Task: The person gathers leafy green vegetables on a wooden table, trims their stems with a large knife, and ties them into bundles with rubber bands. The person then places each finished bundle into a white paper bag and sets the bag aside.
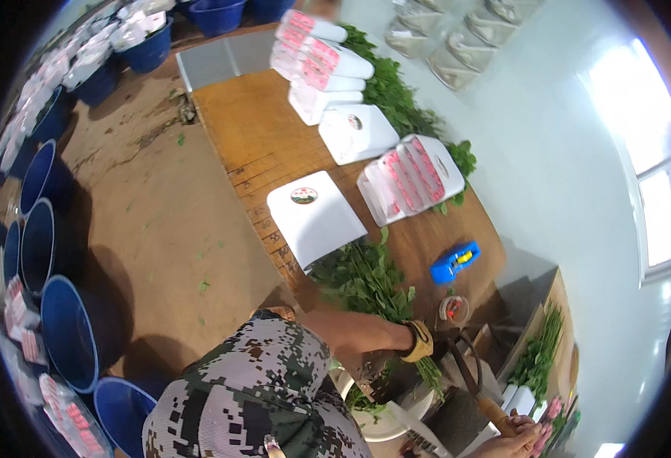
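Note:
My left hand [420,340], in a yellow glove, is around a bundle of leafy green stems [369,280]; its fingers are largely hidden. The cut ends [428,372] stick out below the glove. White wrapping [317,217] with a round printed emblem encloses the bundle's other end on the wooden table [244,120]. At the lower right, my bare right hand [515,436] grips the wooden handle [494,413] of a long metal cutting tool [466,360]. Below the stems stands a pale tub [378,429] with leaf scraps.
Wrapped bunches of pink flowers [412,177] lie along the table. A blue tape dispenser [454,263] and a small clear container [454,310] are near its right edge. Blue buckets [69,332] line the left floor. A wooden-sided bin [533,326] and more stems stand at right.

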A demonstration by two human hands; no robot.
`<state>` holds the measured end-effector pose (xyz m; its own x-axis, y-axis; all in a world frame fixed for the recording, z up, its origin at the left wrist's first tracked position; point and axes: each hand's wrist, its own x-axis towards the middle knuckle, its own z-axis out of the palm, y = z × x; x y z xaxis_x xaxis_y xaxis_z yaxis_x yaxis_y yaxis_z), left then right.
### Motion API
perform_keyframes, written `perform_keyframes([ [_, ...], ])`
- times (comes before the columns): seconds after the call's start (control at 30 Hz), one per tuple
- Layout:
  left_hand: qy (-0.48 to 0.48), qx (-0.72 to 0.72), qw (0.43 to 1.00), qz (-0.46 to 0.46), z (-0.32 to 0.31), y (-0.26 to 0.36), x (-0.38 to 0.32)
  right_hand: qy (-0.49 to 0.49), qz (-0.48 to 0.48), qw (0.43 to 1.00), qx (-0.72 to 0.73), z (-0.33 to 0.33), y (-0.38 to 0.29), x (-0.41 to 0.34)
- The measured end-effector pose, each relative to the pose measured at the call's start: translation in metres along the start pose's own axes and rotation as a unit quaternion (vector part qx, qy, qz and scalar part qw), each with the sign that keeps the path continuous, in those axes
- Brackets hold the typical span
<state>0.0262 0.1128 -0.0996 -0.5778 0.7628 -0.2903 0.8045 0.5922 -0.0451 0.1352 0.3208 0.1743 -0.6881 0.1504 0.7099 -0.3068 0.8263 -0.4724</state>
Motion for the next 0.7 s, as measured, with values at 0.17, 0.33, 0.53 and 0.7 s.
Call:
perform_keyframes([
  [0.17,0.154,-0.305,0.939,-0.018,0.009,-0.008,-0.016,0.034,0.037,0.987,0.151,-0.014,-0.038,-0.062],
  [0.33,0.030,-0.360,0.929,-0.078,-0.032,-0.029,-0.042,-0.040,0.236,0.955,0.176,-0.029,-0.081,-0.150],
  [0.53,0.000,-0.378,0.924,-0.062,-0.053,-0.037,-0.051,-0.159,0.394,0.901,-0.082,-0.020,-0.130,-0.161],
  [0.7,0.080,-0.373,0.924,-0.031,-0.029,-0.034,-0.044,-0.444,0.577,0.684,-0.042,-0.051,-0.108,-0.137],
])
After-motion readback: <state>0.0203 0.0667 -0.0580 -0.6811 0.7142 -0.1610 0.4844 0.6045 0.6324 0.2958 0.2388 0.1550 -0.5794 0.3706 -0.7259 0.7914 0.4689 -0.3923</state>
